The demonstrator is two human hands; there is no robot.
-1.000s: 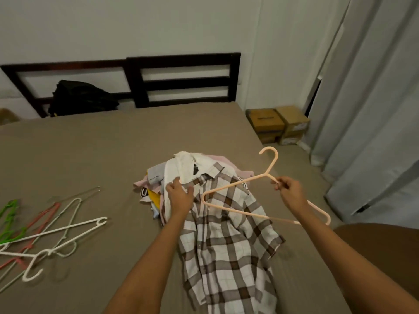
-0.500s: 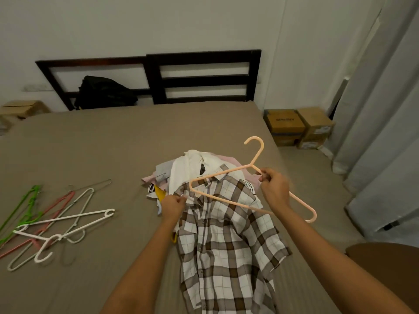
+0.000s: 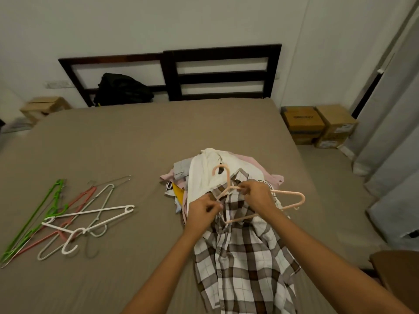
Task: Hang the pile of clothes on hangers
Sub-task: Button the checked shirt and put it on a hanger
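A brown-and-white plaid shirt [image 3: 244, 257] lies spread on the bed, its collar on top of a pile of clothes [image 3: 204, 171]. A peach plastic hanger [image 3: 292, 196] sits over the collar, its hook pointing away from me. My right hand [image 3: 258, 196] grips the hanger just below its hook. My left hand [image 3: 201, 211] pinches the shirt's fabric at the collar, close beside the hanger's left arm. That left arm of the hanger is partly hidden by fabric and my hands.
Several loose hangers [image 3: 68, 218], green, pink, white and wire, lie on the bed's [image 3: 113, 143] left part. A black bag [image 3: 122, 89] leans on the dark headboard [image 3: 222, 73]. Cardboard boxes [image 3: 317, 125] and curtains [image 3: 390, 132] stand to the right.
My right hand brought the peach hanger left and down onto the plaid shirt's collar. My left hand shifted right along the collar and now pinches it beside the hanger.
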